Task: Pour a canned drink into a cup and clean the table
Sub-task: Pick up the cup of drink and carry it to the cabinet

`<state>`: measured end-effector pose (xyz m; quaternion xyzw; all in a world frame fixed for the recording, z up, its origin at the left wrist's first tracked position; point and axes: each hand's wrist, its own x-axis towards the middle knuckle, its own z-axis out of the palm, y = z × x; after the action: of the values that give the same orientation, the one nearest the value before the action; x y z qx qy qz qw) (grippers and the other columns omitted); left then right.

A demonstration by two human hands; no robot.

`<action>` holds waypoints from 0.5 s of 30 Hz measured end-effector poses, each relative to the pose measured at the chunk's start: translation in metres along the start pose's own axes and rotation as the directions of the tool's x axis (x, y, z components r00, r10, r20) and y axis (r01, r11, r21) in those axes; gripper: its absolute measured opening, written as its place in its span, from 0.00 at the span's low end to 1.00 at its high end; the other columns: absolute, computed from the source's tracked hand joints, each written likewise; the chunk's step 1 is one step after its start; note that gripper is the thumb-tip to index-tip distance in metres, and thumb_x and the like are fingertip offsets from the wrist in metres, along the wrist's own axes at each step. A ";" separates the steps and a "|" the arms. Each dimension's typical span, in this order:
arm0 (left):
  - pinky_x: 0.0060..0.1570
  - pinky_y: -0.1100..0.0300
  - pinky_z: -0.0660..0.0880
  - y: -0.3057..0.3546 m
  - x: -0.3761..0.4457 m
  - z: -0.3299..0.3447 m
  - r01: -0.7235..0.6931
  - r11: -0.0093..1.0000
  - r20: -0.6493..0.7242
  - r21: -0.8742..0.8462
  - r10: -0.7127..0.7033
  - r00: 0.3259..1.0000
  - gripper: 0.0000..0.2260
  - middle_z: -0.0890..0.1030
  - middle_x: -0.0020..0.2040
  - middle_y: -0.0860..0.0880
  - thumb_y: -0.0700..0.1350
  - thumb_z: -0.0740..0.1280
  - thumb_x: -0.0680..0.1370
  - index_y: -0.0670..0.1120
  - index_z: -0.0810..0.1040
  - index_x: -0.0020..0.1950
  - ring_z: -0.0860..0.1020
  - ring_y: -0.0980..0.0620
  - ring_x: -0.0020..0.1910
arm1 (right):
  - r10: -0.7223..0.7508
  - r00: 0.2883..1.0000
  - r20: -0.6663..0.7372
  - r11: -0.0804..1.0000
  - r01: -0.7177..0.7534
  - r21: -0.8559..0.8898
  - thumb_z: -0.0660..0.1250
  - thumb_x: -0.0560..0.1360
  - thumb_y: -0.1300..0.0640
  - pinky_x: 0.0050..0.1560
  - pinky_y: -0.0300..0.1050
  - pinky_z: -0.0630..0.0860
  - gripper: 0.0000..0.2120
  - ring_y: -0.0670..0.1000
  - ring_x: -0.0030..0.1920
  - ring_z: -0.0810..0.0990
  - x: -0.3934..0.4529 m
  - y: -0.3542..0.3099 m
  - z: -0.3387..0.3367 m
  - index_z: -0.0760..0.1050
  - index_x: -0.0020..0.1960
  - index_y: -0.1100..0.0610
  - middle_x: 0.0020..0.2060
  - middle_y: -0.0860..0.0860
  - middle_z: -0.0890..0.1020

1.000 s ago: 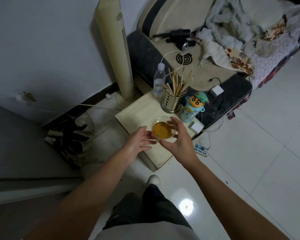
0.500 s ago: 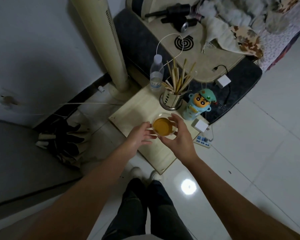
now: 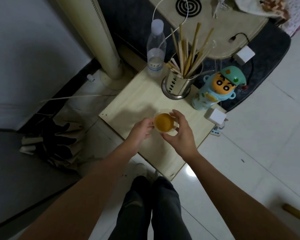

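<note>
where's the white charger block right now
In the head view the white charger block lies at the small table's right edge, just below the cartoon bottle, to the right of the cup.

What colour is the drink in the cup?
Orange-yellow; the drink shows best in the head view, looking down into the clear cup.

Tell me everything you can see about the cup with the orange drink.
The cup is small, round and looks like clear plastic. It stands upright and open, nearly full of an opaque orange drink. It sits on the pale wooden table, nearer the person than the metal chopstick holder. The right hand curls around its right side; the left hand touches its left rim with its fingertips.
</note>
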<state>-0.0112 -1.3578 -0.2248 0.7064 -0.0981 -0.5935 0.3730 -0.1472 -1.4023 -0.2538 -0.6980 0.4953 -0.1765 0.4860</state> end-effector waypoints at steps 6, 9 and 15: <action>0.64 0.52 0.69 -0.021 0.027 0.002 -0.022 1.000 0.018 0.021 0.022 1.000 0.13 0.76 0.56 0.49 0.48 0.50 0.82 0.48 0.72 0.58 0.73 0.54 0.56 | 0.064 0.998 -0.003 0.997 -0.064 0.041 0.75 0.66 0.56 0.63 0.46 0.72 0.37 0.43 0.62 0.70 0.008 0.032 0.020 0.61 0.70 0.55 0.64 0.49 0.72; 0.61 0.54 0.70 -0.028 0.034 0.002 -0.025 0.999 0.032 0.042 0.024 0.999 0.14 0.76 0.56 0.49 0.49 0.49 0.82 0.48 0.73 0.58 0.74 0.53 0.58 | 0.076 0.997 -0.001 0.996 -0.076 0.043 0.75 0.67 0.55 0.63 0.47 0.71 0.37 0.44 0.63 0.70 0.008 0.038 0.026 0.60 0.70 0.56 0.65 0.50 0.71; 0.58 0.57 0.70 -0.037 0.044 -0.001 -0.034 0.998 0.065 0.056 0.030 0.997 0.14 0.77 0.55 0.51 0.50 0.49 0.82 0.53 0.74 0.51 0.74 0.53 0.59 | 0.089 0.996 0.000 0.996 -0.089 0.018 0.75 0.67 0.55 0.63 0.45 0.71 0.38 0.44 0.62 0.70 0.010 0.045 0.034 0.60 0.70 0.57 0.65 0.51 0.71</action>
<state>-0.0089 -1.3571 -0.2822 0.6956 -0.1382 -0.6069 0.3588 -0.1419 -1.3955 -0.3103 -0.6710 0.5243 -0.1594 0.4995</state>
